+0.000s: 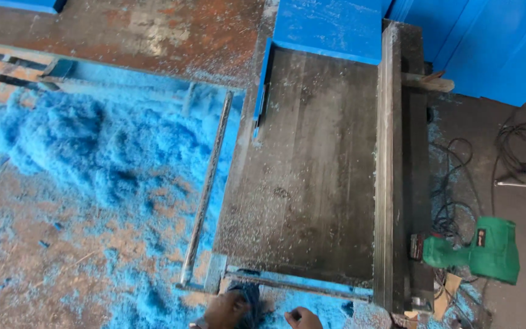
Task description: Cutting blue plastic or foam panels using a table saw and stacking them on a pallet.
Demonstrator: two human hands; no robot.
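1. Blue shavings are lying all around.
2. Left hand is gripping a dark cloth at the table's near edge.
3. Right hand is curling shut just beside it.
4. Grey metal table is stretching away.
5. Green power tool is lying off to the right.

A dark, worn metal machine table lies flat, stretching away from the viewer, dusted with pale shavings, with a raised metal rail along its right side. At its near edge, a dark cloth-like object, too small to identify, rests among blue shavings, touching the left hand.
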